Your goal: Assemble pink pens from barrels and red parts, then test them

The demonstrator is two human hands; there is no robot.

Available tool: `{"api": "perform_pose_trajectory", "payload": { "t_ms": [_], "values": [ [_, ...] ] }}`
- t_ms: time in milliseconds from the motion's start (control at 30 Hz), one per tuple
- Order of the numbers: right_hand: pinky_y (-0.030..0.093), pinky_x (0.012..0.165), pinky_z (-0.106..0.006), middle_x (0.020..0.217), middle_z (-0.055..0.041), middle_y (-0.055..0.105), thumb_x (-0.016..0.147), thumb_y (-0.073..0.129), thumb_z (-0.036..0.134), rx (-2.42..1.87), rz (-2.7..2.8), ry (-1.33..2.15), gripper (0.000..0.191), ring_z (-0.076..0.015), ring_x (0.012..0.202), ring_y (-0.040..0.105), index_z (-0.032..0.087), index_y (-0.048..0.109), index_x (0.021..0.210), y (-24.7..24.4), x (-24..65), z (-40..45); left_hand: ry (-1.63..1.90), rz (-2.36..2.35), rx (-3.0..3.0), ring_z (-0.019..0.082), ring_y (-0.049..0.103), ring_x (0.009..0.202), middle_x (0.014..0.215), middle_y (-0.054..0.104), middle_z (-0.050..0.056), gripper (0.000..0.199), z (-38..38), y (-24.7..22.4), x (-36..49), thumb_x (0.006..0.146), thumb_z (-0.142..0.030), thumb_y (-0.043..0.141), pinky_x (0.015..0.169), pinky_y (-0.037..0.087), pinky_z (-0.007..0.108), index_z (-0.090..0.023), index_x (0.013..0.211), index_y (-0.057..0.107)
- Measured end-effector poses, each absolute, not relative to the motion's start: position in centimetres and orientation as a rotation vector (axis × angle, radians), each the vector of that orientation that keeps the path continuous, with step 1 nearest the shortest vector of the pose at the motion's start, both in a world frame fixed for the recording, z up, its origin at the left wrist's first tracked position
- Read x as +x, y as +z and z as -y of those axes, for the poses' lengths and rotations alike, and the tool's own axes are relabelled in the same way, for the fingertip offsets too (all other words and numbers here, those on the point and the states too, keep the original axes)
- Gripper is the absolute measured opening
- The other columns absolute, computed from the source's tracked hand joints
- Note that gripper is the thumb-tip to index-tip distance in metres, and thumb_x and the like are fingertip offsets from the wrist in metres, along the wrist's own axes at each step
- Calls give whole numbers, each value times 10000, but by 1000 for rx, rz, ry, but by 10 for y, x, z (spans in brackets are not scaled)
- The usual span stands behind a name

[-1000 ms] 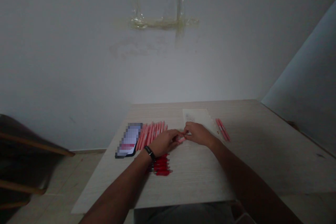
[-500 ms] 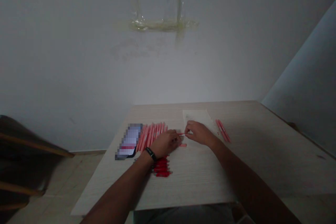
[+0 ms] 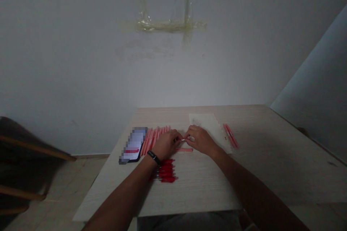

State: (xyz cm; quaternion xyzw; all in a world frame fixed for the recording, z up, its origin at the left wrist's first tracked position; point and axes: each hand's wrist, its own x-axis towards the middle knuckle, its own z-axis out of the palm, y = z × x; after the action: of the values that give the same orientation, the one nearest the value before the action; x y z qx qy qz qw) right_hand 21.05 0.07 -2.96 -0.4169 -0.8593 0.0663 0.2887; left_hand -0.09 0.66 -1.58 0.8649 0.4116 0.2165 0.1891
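A slim pink pen [image 3: 183, 139] spans the gap between my hands, its ends hidden by fingers. My left hand [image 3: 167, 144], with a dark band on its wrist, pinches one end. Closed around the other end are the fingertips of my right hand [image 3: 200, 140]. Just below the hands a pink pen part [image 3: 185, 149] lies flat on the table. Several pink pens [image 3: 152, 140] form a row beyond and left of my left hand. Near its wrist lies a bunch of red pens or refills [image 3: 167, 171], partly covered by the forearm.
A phone [image 3: 134, 145] lies left of the pink row. Behind my right hand a sheet of paper [image 3: 207, 121] rests on the light wooden table [image 3: 200, 187]. Further right are a few pink pens [image 3: 230, 135]. The taped wall [image 3: 173, 79] borders the table's far edge.
My hands have come closer together, with the left hand shifting slightly left and the right hand following. More of the pink part below them now shows.
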Motion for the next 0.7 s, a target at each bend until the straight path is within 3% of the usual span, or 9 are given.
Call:
{"api": "perform_pose_trajectory", "payload": {
  "t_ms": [267,700],
  "values": [
    [422,797,-279,888,-39,644,863,687,170,-1261,2341,183,15,-176,884,584,181,690,855,-41,218,-6,641,-1427,2382,195,619,828,883,703,63,124,-13,-16,-12,896,-246,580,737,431,295,-180,942,675],
    [403,769,-267,893,-38,639,860,707,236,-1286,2391,212,44,-173,883,582,199,728,851,-50,210,-7,655,-1421,2410,207,624,847,888,708,58,136,-12,-17,-11,906,-293,586,853,418,342,-186,924,667]
  ]
}}
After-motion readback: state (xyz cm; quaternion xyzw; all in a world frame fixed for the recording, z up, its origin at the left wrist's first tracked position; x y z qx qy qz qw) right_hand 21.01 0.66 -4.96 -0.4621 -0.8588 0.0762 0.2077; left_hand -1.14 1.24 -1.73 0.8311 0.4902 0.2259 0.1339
